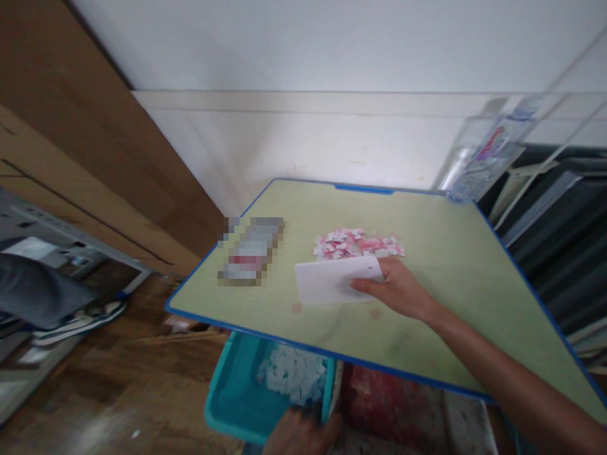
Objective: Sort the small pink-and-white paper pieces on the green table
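My right hand is closed on a flat white card with rounded corners, its thumb across the near face. The card is tilted up just in front of a loose pile of small pink-and-white paper pieces on the pale green folding table. Below the table's front edge, my left hand is closed around the near right rim of a teal plastic basin. Many small whitish pieces lie inside the basin. The left fingertips are partly hidden and blurred.
A pixelated flat object lies on the table's left. At the back right corner stands a clear plastic bottle. A white wall closes off the back, cardboard the left. Another person's shoe shows at the far left.
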Action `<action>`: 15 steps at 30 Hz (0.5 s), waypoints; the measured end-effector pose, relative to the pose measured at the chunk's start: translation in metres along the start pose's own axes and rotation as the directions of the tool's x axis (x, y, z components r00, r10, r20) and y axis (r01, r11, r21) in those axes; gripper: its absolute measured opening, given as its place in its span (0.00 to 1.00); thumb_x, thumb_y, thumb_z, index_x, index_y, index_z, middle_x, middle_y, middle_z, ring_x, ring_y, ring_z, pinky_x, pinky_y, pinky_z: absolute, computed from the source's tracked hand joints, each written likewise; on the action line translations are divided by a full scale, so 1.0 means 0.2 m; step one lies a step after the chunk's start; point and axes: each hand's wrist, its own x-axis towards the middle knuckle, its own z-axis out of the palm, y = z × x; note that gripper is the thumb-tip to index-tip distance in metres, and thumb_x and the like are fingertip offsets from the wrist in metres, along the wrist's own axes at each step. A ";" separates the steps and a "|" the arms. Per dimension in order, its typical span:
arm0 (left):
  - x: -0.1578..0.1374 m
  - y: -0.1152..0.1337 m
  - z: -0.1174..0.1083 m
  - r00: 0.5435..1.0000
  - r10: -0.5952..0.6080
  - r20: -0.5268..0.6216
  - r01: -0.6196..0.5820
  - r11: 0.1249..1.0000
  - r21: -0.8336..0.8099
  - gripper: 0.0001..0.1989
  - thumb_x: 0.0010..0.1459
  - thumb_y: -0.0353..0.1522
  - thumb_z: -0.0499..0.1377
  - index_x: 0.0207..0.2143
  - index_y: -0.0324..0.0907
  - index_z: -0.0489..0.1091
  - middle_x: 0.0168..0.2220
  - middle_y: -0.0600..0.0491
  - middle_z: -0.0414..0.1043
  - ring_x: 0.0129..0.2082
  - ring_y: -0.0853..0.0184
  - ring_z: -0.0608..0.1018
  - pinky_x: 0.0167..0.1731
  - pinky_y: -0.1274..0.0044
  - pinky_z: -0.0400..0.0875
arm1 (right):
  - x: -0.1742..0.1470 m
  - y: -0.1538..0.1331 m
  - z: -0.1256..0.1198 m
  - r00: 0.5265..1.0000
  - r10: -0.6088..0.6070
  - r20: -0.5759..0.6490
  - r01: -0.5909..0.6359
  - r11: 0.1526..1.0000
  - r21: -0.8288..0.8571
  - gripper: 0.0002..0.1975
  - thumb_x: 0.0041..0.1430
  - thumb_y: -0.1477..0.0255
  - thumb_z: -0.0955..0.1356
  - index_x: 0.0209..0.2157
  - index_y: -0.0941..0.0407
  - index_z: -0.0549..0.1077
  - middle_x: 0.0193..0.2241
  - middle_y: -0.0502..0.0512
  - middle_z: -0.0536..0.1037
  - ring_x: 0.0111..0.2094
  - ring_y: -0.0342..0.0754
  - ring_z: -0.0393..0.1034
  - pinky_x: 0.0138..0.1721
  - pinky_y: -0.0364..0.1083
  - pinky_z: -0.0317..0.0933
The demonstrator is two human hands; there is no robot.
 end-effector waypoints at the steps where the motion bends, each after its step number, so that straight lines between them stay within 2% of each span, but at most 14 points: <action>1: 0.00 0.00 0.01 1.000 0.011 0.004 -0.011 1.000 -0.004 0.17 0.53 0.26 0.54 0.46 0.45 0.61 0.26 0.50 0.70 0.22 0.60 0.72 0.21 0.74 0.64 | 0.02 -0.01 0.01 1.000 -0.007 0.004 0.007 1.000 -0.017 0.10 0.50 0.70 0.64 0.30 0.60 0.74 0.26 0.51 0.76 0.26 0.43 0.68 0.27 0.41 0.61; 8: 0.01 -0.01 0.05 0.999 0.035 -0.008 -0.035 0.999 0.024 0.15 0.53 0.29 0.56 0.44 0.44 0.62 0.25 0.50 0.70 0.22 0.60 0.72 0.20 0.75 0.66 | 0.09 -0.03 0.07 1.000 0.015 0.027 -0.012 0.994 -0.107 0.07 0.49 0.72 0.65 0.25 0.61 0.73 0.23 0.52 0.75 0.22 0.42 0.65 0.24 0.40 0.57; 11: 0.01 -0.01 0.03 0.999 0.046 0.005 -0.046 0.999 0.028 0.15 0.53 0.28 0.56 0.44 0.43 0.62 0.25 0.50 0.70 0.21 0.61 0.73 0.20 0.75 0.67 | 0.09 -0.05 0.07 0.999 -0.027 0.025 0.031 0.974 -0.226 0.06 0.48 0.74 0.65 0.22 0.60 0.72 0.21 0.52 0.74 0.23 0.42 0.65 0.25 0.40 0.56; 15: 0.01 -0.01 0.03 0.998 0.059 -0.009 -0.059 0.998 0.020 0.17 0.52 0.30 0.56 0.46 0.42 0.60 0.25 0.49 0.70 0.21 0.60 0.73 0.20 0.73 0.67 | 0.09 -0.10 0.04 0.992 -0.098 0.075 0.116 0.945 -0.305 0.05 0.49 0.76 0.64 0.24 0.59 0.72 0.23 0.52 0.75 0.24 0.42 0.65 0.26 0.40 0.55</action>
